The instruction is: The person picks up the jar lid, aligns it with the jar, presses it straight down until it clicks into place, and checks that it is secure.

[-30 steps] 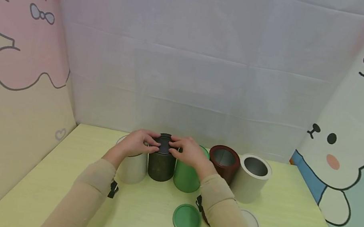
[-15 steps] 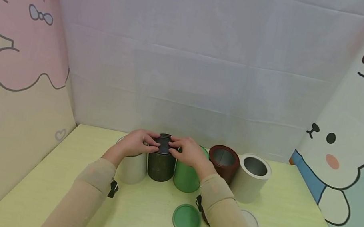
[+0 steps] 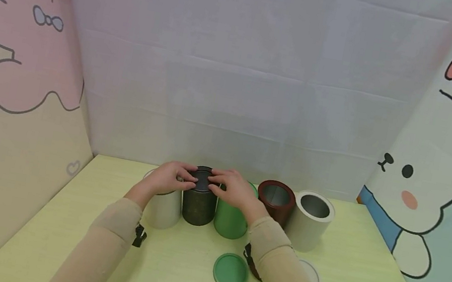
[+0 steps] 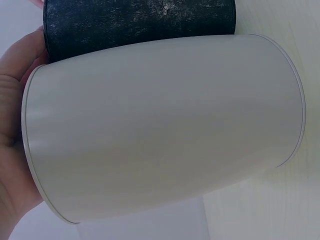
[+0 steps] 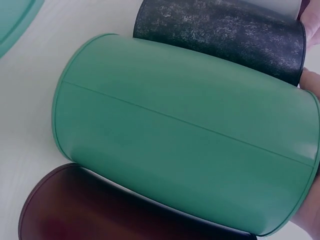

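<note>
- Right now both hands meet on top of the black canister (image 3: 198, 204), which stands upright on the counter (image 3: 166, 271) in the middle of a row of tins near the back wall.
- Left hand (image 3: 167, 178) and right hand (image 3: 233, 188) have fingers curled over the black lid (image 3: 203, 180), pinching its rim from opposite sides; gripping from both sides would keep the lid level over the mouth, I judge.
- Pressed between neighbours, the black canister touches a white canister (image 4: 160, 130) on the left and a green canister (image 5: 185, 135) on the right, so it seems braced against sliding.
- Its wall is dark with a mottled, speckled finish, matte by the look of the wrist views.
- By contrast, the white canister is smooth and plain, with a thin raised bead at each end.
- Smooth too, the green canister carries a fine seam line along its length.
- Further right stand a maroon canister (image 3: 276, 201) and a second white canister (image 3: 310, 221), both open, showing dull metallic insides.
- All five are straight-sided cylinders of about the same height.
- Loose lids lie flat nearer the person: a round green lid (image 3: 231, 272) with a shallow rim, and a white lid (image 3: 311, 275) partly hidden by the right sleeve.
- Pale yellow-green, the counter has a faint wood-grain texture.
</note>
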A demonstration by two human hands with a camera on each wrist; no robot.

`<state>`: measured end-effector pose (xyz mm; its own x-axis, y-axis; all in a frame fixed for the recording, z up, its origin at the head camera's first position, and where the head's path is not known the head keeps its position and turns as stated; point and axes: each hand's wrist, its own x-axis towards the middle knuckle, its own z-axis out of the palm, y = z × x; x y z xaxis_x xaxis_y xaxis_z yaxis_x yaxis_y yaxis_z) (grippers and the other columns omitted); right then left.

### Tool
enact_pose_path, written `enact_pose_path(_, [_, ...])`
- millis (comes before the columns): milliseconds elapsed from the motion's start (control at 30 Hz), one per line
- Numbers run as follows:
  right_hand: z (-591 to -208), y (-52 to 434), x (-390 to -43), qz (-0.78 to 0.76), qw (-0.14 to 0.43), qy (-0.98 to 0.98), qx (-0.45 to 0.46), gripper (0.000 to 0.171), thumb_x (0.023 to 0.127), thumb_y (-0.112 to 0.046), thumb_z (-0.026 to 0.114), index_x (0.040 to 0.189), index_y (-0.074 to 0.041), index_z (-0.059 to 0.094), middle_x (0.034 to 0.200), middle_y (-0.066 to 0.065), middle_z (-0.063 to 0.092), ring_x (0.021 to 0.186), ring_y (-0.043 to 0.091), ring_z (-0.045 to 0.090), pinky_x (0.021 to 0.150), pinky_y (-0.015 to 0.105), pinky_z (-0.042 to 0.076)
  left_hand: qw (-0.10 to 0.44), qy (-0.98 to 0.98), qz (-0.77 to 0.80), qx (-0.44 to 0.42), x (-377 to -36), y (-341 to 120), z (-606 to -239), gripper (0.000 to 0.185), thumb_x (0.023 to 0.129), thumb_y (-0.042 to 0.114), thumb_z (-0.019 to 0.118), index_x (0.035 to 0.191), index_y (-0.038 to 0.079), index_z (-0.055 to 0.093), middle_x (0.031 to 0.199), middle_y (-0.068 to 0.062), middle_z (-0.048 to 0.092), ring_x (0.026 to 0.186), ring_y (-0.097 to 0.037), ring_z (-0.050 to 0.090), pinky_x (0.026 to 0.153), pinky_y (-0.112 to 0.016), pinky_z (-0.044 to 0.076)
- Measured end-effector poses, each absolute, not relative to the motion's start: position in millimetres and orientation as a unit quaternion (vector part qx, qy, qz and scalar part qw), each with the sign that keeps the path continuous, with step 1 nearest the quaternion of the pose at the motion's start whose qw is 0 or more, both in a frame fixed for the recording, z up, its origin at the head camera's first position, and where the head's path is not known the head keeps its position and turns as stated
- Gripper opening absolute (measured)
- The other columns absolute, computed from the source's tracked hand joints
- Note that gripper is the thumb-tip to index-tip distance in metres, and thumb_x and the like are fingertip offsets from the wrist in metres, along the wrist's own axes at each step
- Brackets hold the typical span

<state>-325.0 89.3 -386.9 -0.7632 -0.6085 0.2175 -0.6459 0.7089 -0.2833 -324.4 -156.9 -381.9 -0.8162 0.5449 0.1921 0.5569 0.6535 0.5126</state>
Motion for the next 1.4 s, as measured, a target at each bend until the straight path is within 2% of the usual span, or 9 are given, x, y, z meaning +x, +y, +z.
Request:
enact_pose_path(500, [-386, 101, -316, 0.174, 0.097, -0.907, 0.37, 0.034, 0.099, -0.026, 0.064, 0.129, -0.012, 0.068, 0.139, 0.008, 0.057, 0.129, 0.029, 0.048, 0.108, 0.044, 0.04, 0.085, -0.897, -0.292, -0.319, -315, -158, -386, 0.022, 0.094, 0.014, 0.069, 0.113, 0.003, 0.076, 0.131, -0.019, 0.062, 0.123, -0.039, 0.054, 0.099, -0.051, 0.047])
enact_pose_path(667, [-388, 101, -314, 0.165, 0.111, -0.899, 0.389, 0.03, 0.098, -0.024, 0.065, 0.125, -0.013, 0.07, 0.135, 0.006, 0.061, 0.126, 0.028, 0.051, 0.107, 0.042, 0.041, 0.079, -0.899, -0.264, -0.34, -306, -161, -383, 0.022, 0.094, 0.016, 0.07, 0.112, 0.007, 0.077, 0.13, -0.016, 0.063, 0.123, -0.038, 0.054, 0.1, -0.051, 0.046])
enact_pose_path(900, [-389, 100, -311, 0.149, 0.122, -0.897, 0.398, 0.027, 0.098, -0.021, 0.065, 0.123, -0.013, 0.072, 0.132, 0.006, 0.063, 0.125, 0.028, 0.052, 0.107, 0.042, 0.041, 0.072, -0.897, -0.233, -0.37, -298, -162, -382, 0.025, 0.095, 0.017, 0.068, 0.116, 0.006, 0.075, 0.128, -0.017, 0.064, 0.126, -0.04, 0.052, 0.103, -0.051, 0.044])
enact_pose_path(1400, [-388, 98, -309, 0.139, 0.127, -0.901, 0.391, 0.025, 0.098, -0.019, 0.064, 0.121, -0.013, 0.073, 0.131, 0.006, 0.063, 0.125, 0.027, 0.052, 0.106, 0.04, 0.043, 0.072, -0.905, -0.215, -0.359, -297, -161, -383, 0.024, 0.096, 0.016, 0.065, 0.117, 0.008, 0.075, 0.13, -0.015, 0.063, 0.128, -0.038, 0.051, 0.104, -0.051, 0.044])
